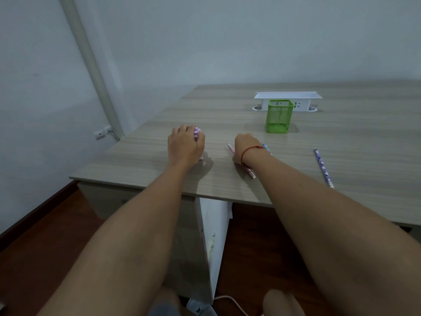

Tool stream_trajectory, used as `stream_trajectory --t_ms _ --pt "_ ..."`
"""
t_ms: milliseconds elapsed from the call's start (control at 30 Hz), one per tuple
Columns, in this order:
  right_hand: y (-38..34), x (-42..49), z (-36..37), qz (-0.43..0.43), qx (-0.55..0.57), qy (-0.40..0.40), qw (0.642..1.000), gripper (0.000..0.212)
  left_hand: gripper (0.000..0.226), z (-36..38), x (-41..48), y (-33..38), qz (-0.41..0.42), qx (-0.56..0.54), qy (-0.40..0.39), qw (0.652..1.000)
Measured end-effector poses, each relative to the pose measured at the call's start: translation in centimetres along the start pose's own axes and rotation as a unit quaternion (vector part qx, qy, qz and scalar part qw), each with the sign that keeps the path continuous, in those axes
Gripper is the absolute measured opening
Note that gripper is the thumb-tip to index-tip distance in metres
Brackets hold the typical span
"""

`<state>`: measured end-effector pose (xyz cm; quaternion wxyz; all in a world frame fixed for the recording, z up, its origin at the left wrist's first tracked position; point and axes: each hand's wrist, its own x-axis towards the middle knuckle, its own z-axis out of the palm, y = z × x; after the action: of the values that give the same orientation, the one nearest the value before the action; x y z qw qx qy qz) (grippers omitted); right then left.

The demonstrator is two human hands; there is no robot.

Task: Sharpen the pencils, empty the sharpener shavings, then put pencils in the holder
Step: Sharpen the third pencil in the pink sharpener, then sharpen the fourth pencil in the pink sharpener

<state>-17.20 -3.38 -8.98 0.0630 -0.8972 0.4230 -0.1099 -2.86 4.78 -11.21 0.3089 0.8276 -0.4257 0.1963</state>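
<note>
The pink pencil point(250, 172) lies flat on the bench point(346, 133) near its front edge, point away from the person, and the right hand point(246, 147) is set down over its middle. Only the back of that hand shows, with a red cord point(250, 149) at the wrist, so whether its fingers have closed on the pencil cannot be told. A blue pencil point(266, 147) peeks out just beyond the same hand, and a purple patterned pencil point(323, 168) lies well apart to the right. The left hand point(185, 144) has its fingers curled over a small pink and lilac sharpener point(196, 133) standing on the bench, holding it steady. The green mesh holder point(279, 117) stands further back, in front of a white socket box point(288, 102); no pencil in it can be made out.

The job looks to be at its start, with the first pencil about to be taken up. A pencil is light and stiff, but its smooth round barrel rolls easily and its lead snaps under side load. It is best pinched around the mid-barrel, fed straight into the sharpener and turned gently. The sharpener is light too and likely to skid or tip, so the left hand should keep pressing it down.
</note>
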Motion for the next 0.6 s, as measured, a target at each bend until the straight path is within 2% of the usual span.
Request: stream_trajectory --t_ms 100,233,400,500,600 --pt "-0.1 -0.8 0.4 0.015 0.008 -0.003 1.000 0.032 0.043 -0.4 -0.8 0.5 0.007 -0.009 -0.004 1.000" --pt "0.9 -1.5 -1.0 0.036 0.017 0.017 0.999 0.037 0.036 -0.5 -1.4 1.0 0.006 -0.011 -0.007 1.000" --pt "5.2 -2.7 -3.2 0.108 -0.075 0.090 0.987 0.030 0.036 -0.7 -1.8 1.8 0.002 -0.002 -0.001 1.000" --pt "8.6 -4.1 -3.2 0.184 -0.137 0.053 0.972 0.037 0.036 -0.5 -1.9 1.9 0.004 -0.006 0.006 1.000" --pt "11.0 -5.4 -2.4 0.239 -0.149 0.003 0.960 0.039 0.036 -0.3 -1.9 1.9 0.001 -0.012 0.007 1.000"
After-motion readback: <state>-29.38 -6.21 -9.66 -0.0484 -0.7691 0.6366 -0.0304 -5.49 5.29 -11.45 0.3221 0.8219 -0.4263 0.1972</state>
